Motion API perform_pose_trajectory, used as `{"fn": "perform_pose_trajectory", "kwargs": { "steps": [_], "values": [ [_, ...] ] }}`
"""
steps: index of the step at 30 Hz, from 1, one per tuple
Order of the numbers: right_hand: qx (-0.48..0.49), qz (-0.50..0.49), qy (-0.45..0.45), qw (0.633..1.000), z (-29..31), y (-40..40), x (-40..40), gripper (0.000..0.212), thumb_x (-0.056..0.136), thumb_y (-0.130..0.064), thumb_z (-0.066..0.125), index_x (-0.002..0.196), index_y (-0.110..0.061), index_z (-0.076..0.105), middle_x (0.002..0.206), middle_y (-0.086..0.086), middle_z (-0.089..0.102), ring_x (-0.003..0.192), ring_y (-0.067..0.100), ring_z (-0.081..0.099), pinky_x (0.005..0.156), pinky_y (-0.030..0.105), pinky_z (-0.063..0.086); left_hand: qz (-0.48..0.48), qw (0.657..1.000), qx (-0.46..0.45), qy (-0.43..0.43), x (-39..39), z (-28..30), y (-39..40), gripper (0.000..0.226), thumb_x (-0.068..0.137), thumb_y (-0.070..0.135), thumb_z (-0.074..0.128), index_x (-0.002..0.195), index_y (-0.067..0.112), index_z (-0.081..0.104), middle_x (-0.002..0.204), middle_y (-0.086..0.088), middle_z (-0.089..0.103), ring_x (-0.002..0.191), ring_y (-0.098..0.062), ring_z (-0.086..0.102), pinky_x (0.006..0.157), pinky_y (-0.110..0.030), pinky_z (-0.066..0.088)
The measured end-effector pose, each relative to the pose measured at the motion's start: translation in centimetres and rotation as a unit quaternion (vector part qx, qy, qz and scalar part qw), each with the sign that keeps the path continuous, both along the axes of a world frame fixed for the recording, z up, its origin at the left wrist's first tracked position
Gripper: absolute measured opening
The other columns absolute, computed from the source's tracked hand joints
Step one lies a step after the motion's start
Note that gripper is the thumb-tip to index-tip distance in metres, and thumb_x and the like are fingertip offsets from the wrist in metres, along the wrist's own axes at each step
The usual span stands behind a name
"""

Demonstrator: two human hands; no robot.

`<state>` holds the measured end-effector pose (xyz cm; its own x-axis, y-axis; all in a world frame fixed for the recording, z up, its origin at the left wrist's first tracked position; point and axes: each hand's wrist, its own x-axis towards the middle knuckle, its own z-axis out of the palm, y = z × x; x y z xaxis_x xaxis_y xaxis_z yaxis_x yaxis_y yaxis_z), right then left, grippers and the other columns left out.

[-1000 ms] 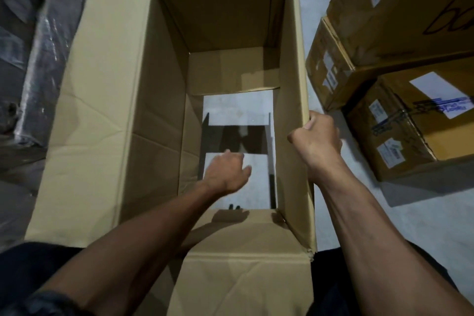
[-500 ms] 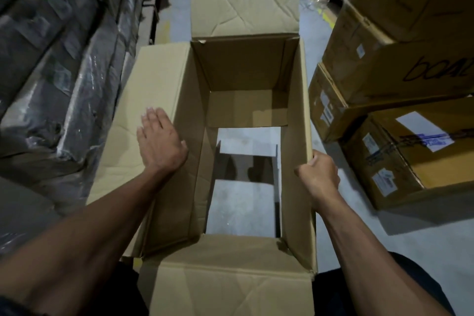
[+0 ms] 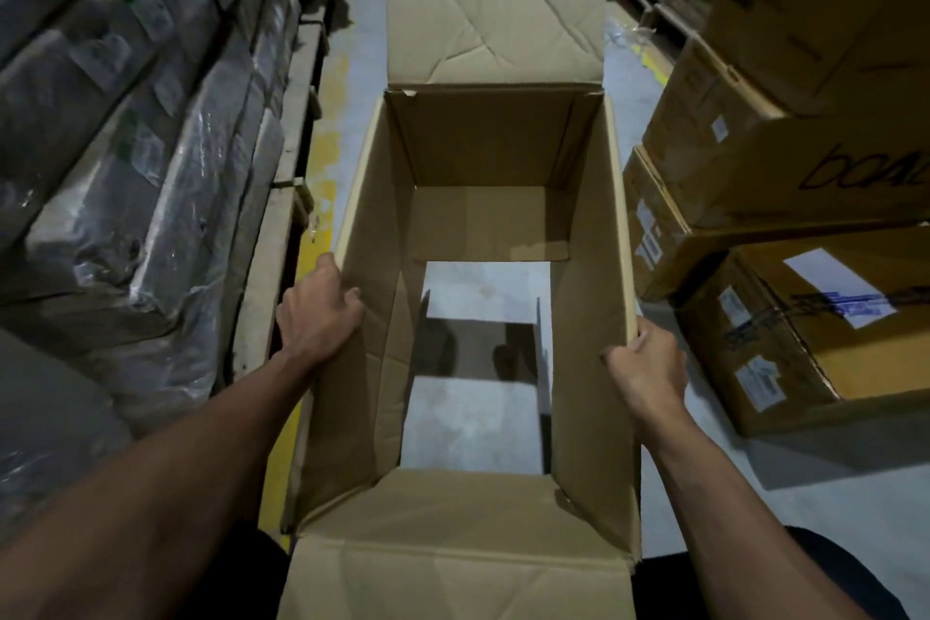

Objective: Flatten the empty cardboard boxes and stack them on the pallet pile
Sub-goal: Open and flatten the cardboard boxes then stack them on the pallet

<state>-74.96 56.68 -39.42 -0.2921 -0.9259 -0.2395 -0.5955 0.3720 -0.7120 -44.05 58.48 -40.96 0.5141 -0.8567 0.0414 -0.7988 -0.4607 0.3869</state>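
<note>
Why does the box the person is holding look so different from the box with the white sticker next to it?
The held box is open at top and bottom, so you see the floor through it; the sticker box is closed. The held box has plain walls; the sticker box carries white labels and tape. The left hand and right hand grip the held box's side walls; nobody touches the sticker box. Both are brown cardboard.

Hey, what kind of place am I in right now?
Most likely a warehouse aisle: plastic-wrapped goods stacked on the left, labelled cartons piled on the right, and a concrete floor showing through the open box.
</note>
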Motion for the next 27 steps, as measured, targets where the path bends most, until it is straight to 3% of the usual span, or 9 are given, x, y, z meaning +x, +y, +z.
{"fn": "perform_pose_trajectory", "kwargs": {
  "steps": [7,13,17,20,23,25,27],
  "values": [
    [-0.015,-0.011,0.000,1.000,0.0,-0.6,-0.5,0.037,0.092,-0.005,0.061,0.129,-0.013,0.060,0.115,0.014,0.064,0.109,0.036,0.061,0.089,0.045,0.054,-0.007,0.998,-0.057,0.029,-0.7,-0.2,1.0,0.028,0.094,0.022,0.062,0.116,0.011,0.048,0.100,-0.014,0.065,0.088,-0.036,0.065,0.076,-0.050,0.058],
    [-0.032,-0.055,-0.081,0.995,0.2,-1.3,-0.8,0.031,0.094,-0.007,0.061,0.124,-0.014,0.061,0.101,0.004,0.058,0.104,0.031,0.060,0.093,0.053,0.052,-0.093,0.995,-0.047,0.002,-3.8,-1.2,3.6,0.038,0.094,0.019,0.061,0.128,0.008,0.048,0.097,-0.019,0.068,0.087,-0.042,0.065,0.072,-0.047,0.053],
    [-0.037,-0.094,-0.123,0.987,0.3,-2.0,-0.9,0.031,0.093,-0.008,0.061,0.124,-0.015,0.061,0.112,0.009,0.065,0.110,0.029,0.060,0.099,0.053,0.051,-0.151,0.987,-0.061,0.006,-6.2,-1.7,5.8,0.044,0.085,0.021,0.052,0.128,0.010,0.050,0.088,-0.017,0.069,0.077,-0.044,0.065,0.064,-0.046,0.053],
    [-0.043,-0.126,-0.148,0.980,0.5,-2.4,-0.3,0.021,0.091,-0.008,0.061,0.109,-0.020,0.064,0.110,0.006,0.066,0.110,0.028,0.062,0.098,0.052,0.052,-0.180,0.981,-0.075,0.007,-7.7,-2.4,7.8,0.049,0.078,0.019,0.050,0.127,0.011,0.054,0.082,-0.015,0.068,0.070,-0.046,0.063,0.058,-0.042,0.047],
    [-0.046,-0.140,-0.191,0.971,1.0,-2.6,0.3,0.022,0.090,-0.008,0.059,0.087,-0.030,0.055,0.097,0.001,0.064,0.102,0.025,0.063,0.094,0.049,0.054,-0.195,0.979,-0.060,0.019,-9.3,-2.9,9.4,0.045,0.082,0.012,0.057,0.127,0.014,0.053,0.087,-0.014,0.067,0.077,-0.046,0.061,0.059,-0.039,0.041],
    [-0.037,-0.121,-0.197,0.972,1.3,-2.5,0.7,0.011,0.092,-0.013,0.059,0.096,-0.023,0.056,0.094,0.001,0.062,0.096,0.024,0.062,0.091,0.048,0.056,-0.217,0.975,-0.044,0.031,-10.1,-3.3,10.4,0.044,0.086,0.013,0.058,0.129,0.014,0.051,0.090,-0.013,0.067,0.080,-0.045,0.061,0.060,-0.037,0.038],
    [-0.027,-0.099,-0.191,0.976,1.3,-2.5,1.2,0.020,0.091,-0.021,0.058,0.110,-0.016,0.058,0.103,0.005,0.064,0.099,0.027,0.062,0.091,0.049,0.056,-0.227,0.972,-0.030,0.044,-10.6,-3.6,11.2,0.042,0.093,0.020,0.055,0.134,0.015,0.047,0.102,-0.013,0.068,0.090,-0.044,0.062,0.064,-0.038,0.038]
  ]
}}
